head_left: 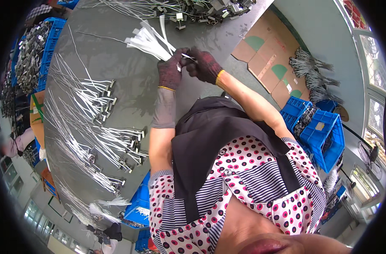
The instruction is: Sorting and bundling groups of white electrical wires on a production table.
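Both my hands wear dark gloves with reddish patches and meet over the far right part of the grey table [129, 80]. My left hand [170, 71] is closed round the lower end of a bundle of white tubes [148, 44], which fans out to the far left. Close beside it, my right hand [205, 67] has its fingers bent in a pinch; a short thin white strip shows between the hands, and its far end is hidden. A thin wire [100, 36] lies on the table, running toward the bundle's tip.
Wires in white sleeves with small metal blocks [95, 99] lie in several groups at the left. Beyond the bundle is a heap of metal parts [210, 12]. Blue crates [324, 135] stand at right, near flattened cardboard [265, 59] and wire bundles [313, 70]. Another filled blue crate [53, 46] is far left.
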### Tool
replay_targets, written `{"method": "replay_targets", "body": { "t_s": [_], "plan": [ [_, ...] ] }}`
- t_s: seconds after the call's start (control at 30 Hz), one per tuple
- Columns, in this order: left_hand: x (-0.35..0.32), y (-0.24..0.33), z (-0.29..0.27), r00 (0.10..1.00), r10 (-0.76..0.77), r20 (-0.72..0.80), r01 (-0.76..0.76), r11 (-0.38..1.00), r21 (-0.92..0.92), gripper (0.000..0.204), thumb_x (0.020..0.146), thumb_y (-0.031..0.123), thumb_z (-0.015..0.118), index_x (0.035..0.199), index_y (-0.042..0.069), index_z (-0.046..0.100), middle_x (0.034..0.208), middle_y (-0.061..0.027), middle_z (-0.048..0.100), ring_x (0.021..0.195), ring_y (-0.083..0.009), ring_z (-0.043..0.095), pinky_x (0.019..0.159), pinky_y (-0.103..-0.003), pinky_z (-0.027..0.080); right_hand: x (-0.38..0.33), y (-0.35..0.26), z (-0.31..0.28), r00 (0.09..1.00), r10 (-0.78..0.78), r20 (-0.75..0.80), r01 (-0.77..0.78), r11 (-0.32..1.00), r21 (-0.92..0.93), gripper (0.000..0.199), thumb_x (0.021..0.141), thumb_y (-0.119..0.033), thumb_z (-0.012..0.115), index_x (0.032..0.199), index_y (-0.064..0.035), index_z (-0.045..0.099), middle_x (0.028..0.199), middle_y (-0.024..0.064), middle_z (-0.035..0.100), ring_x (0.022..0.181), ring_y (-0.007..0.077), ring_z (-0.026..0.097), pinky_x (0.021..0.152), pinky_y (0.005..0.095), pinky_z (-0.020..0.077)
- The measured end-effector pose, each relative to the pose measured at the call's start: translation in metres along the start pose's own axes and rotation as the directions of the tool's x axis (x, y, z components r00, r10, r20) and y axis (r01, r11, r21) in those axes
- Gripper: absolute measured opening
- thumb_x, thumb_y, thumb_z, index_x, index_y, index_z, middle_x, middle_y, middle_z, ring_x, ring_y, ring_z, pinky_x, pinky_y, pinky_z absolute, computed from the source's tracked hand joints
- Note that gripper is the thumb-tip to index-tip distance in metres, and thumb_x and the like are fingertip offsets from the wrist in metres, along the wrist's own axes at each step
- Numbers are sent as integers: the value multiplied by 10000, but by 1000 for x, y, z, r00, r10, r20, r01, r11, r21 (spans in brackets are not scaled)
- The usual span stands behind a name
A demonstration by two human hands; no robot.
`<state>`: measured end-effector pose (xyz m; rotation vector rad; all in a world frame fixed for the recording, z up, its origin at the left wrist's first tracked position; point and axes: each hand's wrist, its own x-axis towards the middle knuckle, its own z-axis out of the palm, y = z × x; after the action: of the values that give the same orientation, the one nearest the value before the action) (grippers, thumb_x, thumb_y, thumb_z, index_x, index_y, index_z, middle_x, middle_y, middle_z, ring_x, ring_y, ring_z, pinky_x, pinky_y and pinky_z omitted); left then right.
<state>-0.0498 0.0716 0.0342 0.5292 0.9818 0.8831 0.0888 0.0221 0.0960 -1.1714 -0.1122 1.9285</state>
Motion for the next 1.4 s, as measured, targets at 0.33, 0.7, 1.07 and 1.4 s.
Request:
{"method": "replay_targets", "body": {
  "t_s": [0.33, 0.7, 1.07, 1.4],
  "plan": [
    [4, 1, -24, 942, 262, -207, -163, 902, 401, 234, 822, 185, 749, 821, -42, 692, 746, -78, 674, 642, -161, 614, 606, -357, 491, 79, -3, 1, 856, -390, 340, 422, 147, -894, 517, 972, -486, 480, 1064, 10, 598, 894, 262, 681, 846, 375, 686, 662, 462, 558],
    [1, 4, -92, 581, 812, -58, -124, 158, 980, 279, 856, 339, 702, 922, 69, 716, 781, -100, 700, 636, -297, 679, 592, -425, 539, 165, -66, -3, 725, -666, -175, -146, 99, -984, 523, 860, -444, 532, 1100, -7, 690, 1097, 261, 680, 1012, 421, 666, 907, 486, 525],
    [-11, -13, 16, 958, 26, -285, 35, 978, 207, 286, 900, 268, 715, 942, -10, 664, 710, -110, 666, 482, -166, 601, 416, -308, 508, 61, -33, -85, 828, -560, 22, 92, 98, -991, 393, 778, -258, 630, 1067, 1, 686, 984, 208, 708, 828, 364, 693, 762, 436, 547],
    [27, -91, 77, 986, -158, -50, 153, 985, -81, 195, 917, 95, 634, 1033, -54, 586, 851, -211, 674, 657, -338, 697, 580, -476, 632, -135, 42, -172, 959, -271, -85, 168, 784, -598, 321, 912, -138, 612, 1194, 8, 655, 901, 94, 695, 681, 111, 604, 625, 278, 518]
  ]
}}
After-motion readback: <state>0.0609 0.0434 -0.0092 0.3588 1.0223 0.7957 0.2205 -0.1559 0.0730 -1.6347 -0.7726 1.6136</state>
